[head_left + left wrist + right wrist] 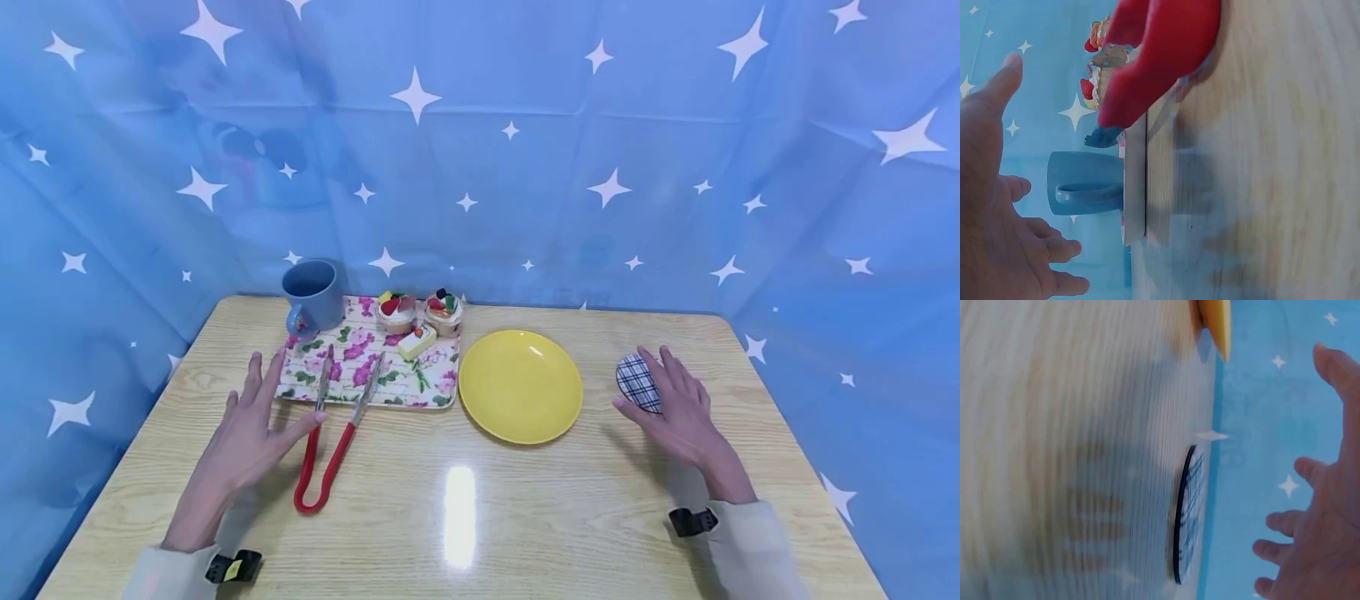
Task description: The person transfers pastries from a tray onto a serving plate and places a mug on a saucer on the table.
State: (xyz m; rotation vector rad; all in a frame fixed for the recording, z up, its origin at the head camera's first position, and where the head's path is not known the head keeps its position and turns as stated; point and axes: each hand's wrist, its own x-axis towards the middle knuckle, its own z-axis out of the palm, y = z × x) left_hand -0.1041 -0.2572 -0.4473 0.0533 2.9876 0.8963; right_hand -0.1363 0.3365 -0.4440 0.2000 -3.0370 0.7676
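My left hand (251,442) hovers with spread fingers beside red-handled tongs (335,467), whose metal ends lie over a floral tray (442,392); it holds nothing. In the left wrist view the tongs' red handle (1166,56) looms close, with the hand (1004,231) apart from it. My right hand (678,421), fingers spread and empty, is above the table, partly covering a round checked coaster (636,383) in the head view. The right wrist view shows a gap between that hand (1322,525) and the coaster (1189,515).
A blue mug (313,296) stands at the tray's back left corner. Two cupcakes (396,315) and a small yellow cake piece (417,342) sit on the tray. Between tray and coaster lies a yellow plate (521,387). A starry blue curtain (525,167) hangs behind the table.
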